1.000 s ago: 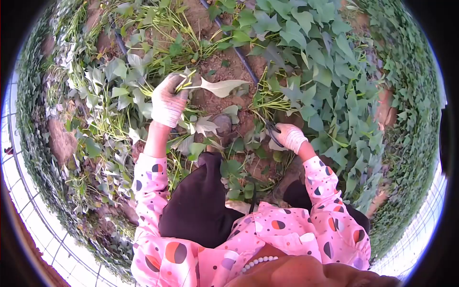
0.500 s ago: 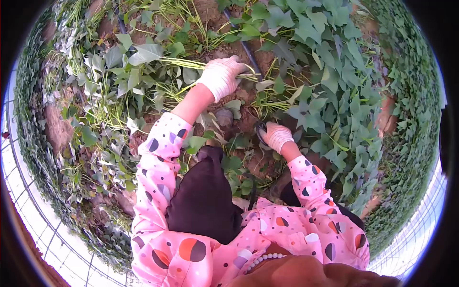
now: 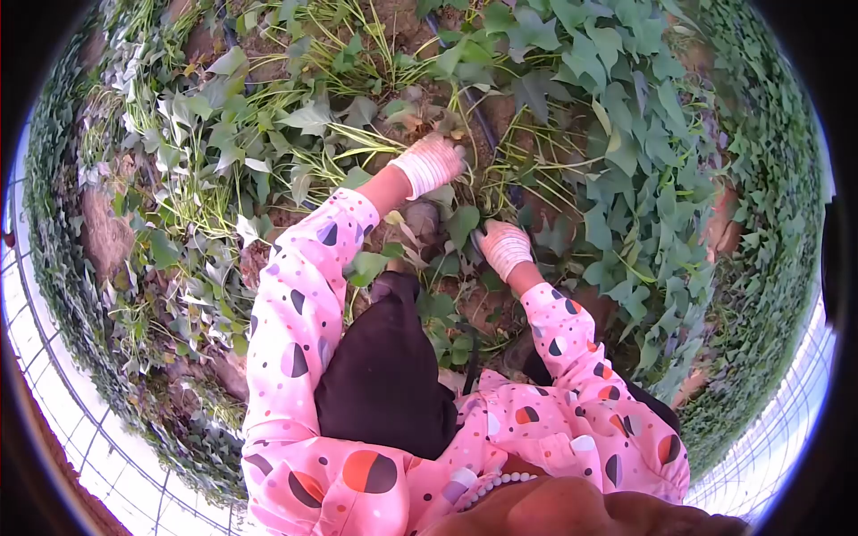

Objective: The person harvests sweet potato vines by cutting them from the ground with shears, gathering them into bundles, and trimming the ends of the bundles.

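Observation:
My left hand (image 3: 433, 165), in a pale ribbed glove, reaches low among leafy vines. Its fingers are curled and partly blurred; what they hold, if anything, I cannot make out. Cut-looking green stems (image 3: 362, 138) lie just left of its wrist, and a broad leaf (image 3: 462, 223) hangs below the fingers. My right hand (image 3: 504, 247), gloved alike, is closed beside that leaf, lower and to the right. A dark looped tool (image 3: 476, 239) shows only as a small piece at its fingertips, mostly hidden by the hand and leaves.
Dense green vines (image 3: 617, 179) fill the right side. Loosened, paler foliage (image 3: 206, 170) spreads on the left over brown soil (image 3: 107, 232). A black drip hose (image 3: 483, 125) runs through the row. My dark-trousered knee (image 3: 384, 357) is bent below my hands.
The bundle of stems that my left hand gripped has left it, and that hand has moved slightly down and right. My right hand has shifted slightly up and left, still closed.

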`<move>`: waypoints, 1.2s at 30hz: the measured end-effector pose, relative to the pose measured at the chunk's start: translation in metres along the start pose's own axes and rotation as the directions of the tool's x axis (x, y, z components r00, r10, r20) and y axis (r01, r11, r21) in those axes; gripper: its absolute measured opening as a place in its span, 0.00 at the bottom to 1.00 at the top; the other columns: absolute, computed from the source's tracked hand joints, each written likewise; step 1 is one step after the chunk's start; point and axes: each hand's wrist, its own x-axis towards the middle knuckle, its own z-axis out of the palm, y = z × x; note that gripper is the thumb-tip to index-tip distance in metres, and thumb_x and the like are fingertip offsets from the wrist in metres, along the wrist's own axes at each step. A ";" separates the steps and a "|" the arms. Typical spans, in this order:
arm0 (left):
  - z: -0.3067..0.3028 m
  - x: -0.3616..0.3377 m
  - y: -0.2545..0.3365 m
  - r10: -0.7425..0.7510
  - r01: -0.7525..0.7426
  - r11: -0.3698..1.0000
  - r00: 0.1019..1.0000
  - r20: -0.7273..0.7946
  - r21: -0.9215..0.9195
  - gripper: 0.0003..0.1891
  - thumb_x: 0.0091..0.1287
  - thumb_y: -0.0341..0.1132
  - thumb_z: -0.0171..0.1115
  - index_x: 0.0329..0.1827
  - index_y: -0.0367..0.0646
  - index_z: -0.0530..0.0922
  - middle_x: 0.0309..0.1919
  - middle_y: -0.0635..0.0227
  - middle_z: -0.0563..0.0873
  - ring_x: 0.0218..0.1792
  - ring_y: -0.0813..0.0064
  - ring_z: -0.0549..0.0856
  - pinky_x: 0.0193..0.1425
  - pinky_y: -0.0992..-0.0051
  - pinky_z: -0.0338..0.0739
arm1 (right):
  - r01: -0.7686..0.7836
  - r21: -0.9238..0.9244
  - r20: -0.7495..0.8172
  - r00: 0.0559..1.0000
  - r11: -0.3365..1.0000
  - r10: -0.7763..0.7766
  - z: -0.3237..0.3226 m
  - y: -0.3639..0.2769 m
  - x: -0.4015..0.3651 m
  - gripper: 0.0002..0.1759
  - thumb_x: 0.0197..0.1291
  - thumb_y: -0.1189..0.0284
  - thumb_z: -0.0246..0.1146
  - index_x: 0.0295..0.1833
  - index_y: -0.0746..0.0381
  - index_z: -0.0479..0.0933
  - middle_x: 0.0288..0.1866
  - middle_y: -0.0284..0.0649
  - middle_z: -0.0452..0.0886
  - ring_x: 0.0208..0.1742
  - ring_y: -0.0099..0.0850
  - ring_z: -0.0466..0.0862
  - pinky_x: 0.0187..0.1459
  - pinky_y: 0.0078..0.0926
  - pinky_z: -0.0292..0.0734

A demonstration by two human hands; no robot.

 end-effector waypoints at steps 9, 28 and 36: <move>-0.013 -0.024 -0.024 -0.165 0.158 0.986 0.971 -0.173 -0.057 0.12 0.54 0.33 0.60 0.42 0.51 0.81 0.44 0.70 0.81 0.48 0.67 0.82 0.52 0.66 0.75 | -0.064 -0.044 0.066 0.996 0.997 0.066 -0.041 0.021 -0.029 0.28 0.65 0.49 0.48 0.45 0.64 0.79 0.45 0.55 0.83 0.48 0.49 0.83 0.51 0.43 0.76; 0.014 0.070 0.008 0.113 -0.111 0.993 0.991 -0.067 0.031 0.06 0.57 0.33 0.59 0.32 0.50 0.84 0.38 0.69 0.83 0.47 0.68 0.82 0.53 0.67 0.75 | -0.053 -0.081 0.292 0.953 0.995 0.075 -0.066 0.002 -0.018 0.31 0.67 0.51 0.45 0.45 0.66 0.82 0.47 0.55 0.82 0.52 0.50 0.81 0.55 0.41 0.75; -0.008 0.023 0.007 -0.027 0.019 0.998 0.990 -0.137 -0.059 0.06 0.53 0.33 0.61 0.32 0.52 0.84 0.40 0.67 0.83 0.49 0.66 0.81 0.64 0.64 0.69 | -0.065 -0.225 0.278 0.952 0.972 0.128 -0.061 -0.011 0.002 0.28 0.68 0.53 0.45 0.48 0.61 0.83 0.52 0.46 0.83 0.55 0.44 0.83 0.54 0.41 0.77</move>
